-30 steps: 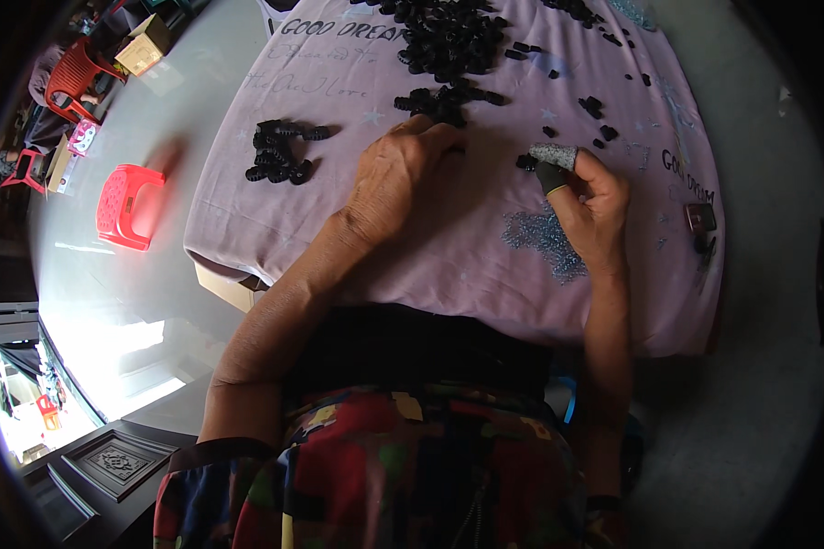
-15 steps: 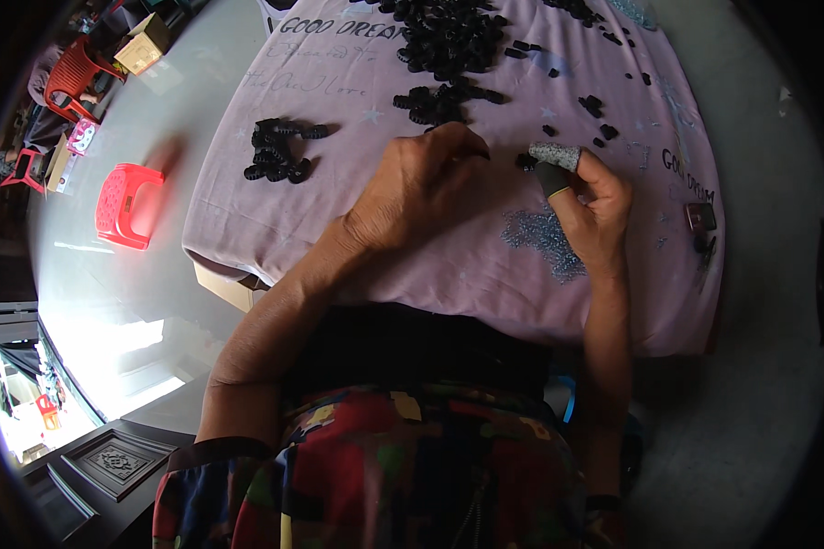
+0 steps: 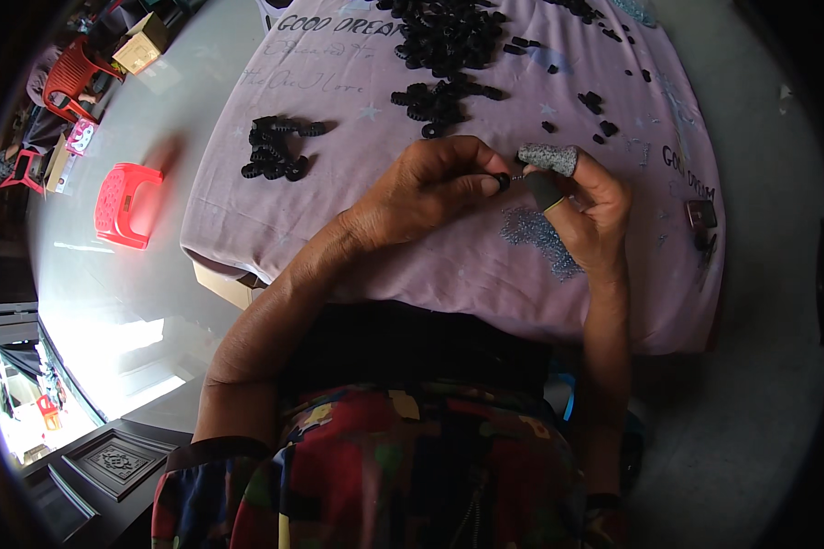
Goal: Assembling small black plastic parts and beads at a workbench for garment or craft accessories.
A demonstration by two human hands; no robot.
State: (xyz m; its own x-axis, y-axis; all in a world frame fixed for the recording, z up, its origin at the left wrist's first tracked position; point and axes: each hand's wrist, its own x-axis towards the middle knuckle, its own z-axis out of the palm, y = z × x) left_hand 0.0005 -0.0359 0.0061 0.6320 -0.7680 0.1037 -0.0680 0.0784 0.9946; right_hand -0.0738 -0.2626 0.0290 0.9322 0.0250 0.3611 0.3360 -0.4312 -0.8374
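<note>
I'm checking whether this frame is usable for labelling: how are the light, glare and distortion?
Head view: strong fisheye bending and a dark rim; sunlight glare washes out the floor at lower left; the left hand, right hand and lilac cloth are evenly lit and fairly sharp.

A pale grey floor (image 3: 137,302) fills the left side and catches a bright glare of light at the lower left. On it stands a small red plastic stool (image 3: 124,203), with a red chair (image 3: 69,80) and a cardboard box (image 3: 142,46) farther off. A dark carved wooden panel (image 3: 110,462) lies at the bottom left.
</note>
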